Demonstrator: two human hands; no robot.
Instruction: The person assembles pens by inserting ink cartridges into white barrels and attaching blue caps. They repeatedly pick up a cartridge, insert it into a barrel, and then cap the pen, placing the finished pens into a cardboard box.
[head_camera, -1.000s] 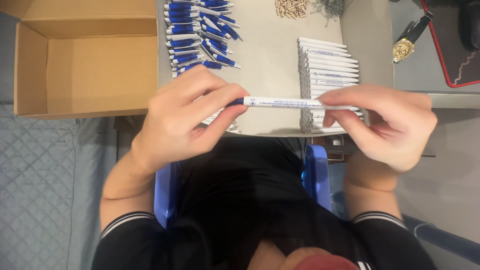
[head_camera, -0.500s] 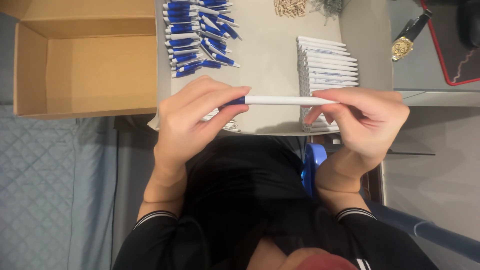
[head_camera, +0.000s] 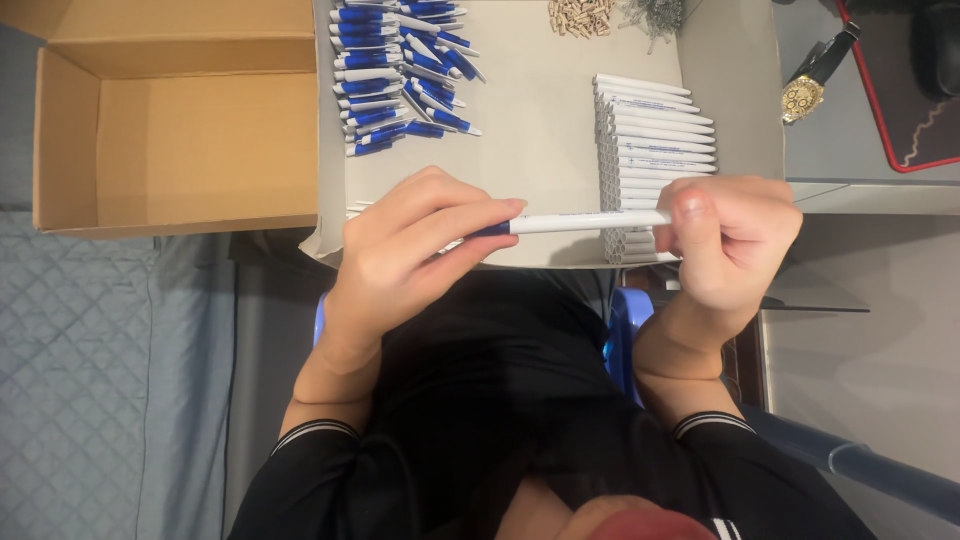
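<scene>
A white pen (head_camera: 585, 221) with a blue end lies level between the two hands, just above the near edge of the pale work surface (head_camera: 530, 150). The left hand (head_camera: 400, 255) pinches its blue end between thumb and fingertips; the right hand (head_camera: 730, 240) is curled around the white end, thumb pressed on top. Both hands grasp the pen, and it touches nothing else.

Just behind the pen, a neat stack of white pen barrels (head_camera: 655, 140) lies in a row on the surface, partly hidden by the right hand at its near end. Farther left, a loose pile of blue-and-white pen parts (head_camera: 400, 75) spreads near the far edge. At the far edge sit a small heap of tan pieces (head_camera: 582, 16) and a tangle of thin metal springs (head_camera: 650, 12); what the tan pieces are cannot be told.

To the left of the surface, touching its side, stands an open cardboard box (head_camera: 60, 140), flaps up, its brown floor bare. To the right, on a grey ledge, lies a gold wristwatch (head_camera: 805, 95) beside a dark mat with a red border (head_camera: 900, 90).

Between the blue pile and the white stack the surface is open, and the near edge runs just under the hands.
</scene>
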